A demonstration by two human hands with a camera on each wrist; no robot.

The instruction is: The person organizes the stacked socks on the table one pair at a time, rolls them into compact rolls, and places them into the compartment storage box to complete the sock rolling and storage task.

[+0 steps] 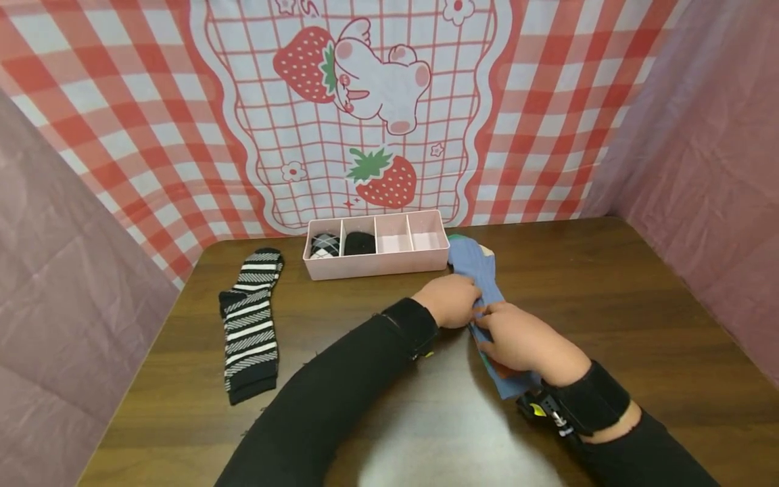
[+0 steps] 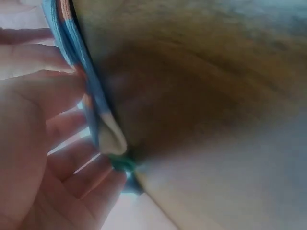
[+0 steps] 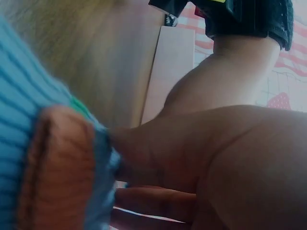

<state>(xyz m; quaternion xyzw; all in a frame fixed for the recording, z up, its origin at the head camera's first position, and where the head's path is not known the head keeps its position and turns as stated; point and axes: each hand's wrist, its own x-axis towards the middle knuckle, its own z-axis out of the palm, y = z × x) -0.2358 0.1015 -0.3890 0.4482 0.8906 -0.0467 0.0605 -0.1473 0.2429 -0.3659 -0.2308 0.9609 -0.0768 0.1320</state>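
Note:
A pair of blue socks (image 1: pixel 475 260) with orange, green and cream patches lies lengthwise on the table, right of the pink box. My left hand (image 1: pixel 449 301) pinches its left edge near the middle. Close below, my right hand (image 1: pixel 525 341) pinches the same sock fabric, its fingertips almost meeting the left hand's. The left wrist view shows the folded sock edge (image 2: pixel 98 103) against the left fingers. In the right wrist view, the ribbed blue fabric and an orange patch (image 3: pixel 60 167) are beside the right thumb. The hands hide part of the socks.
A pink four-compartment box (image 1: pixel 377 265) stands at the back. An argyle sock (image 1: pixel 325 245) and a black sock (image 1: pixel 360 243) fill its two left compartments; the two right ones show bare floors. A black-and-white striped pair of socks (image 1: pixel 251 328) lies at the table's left.

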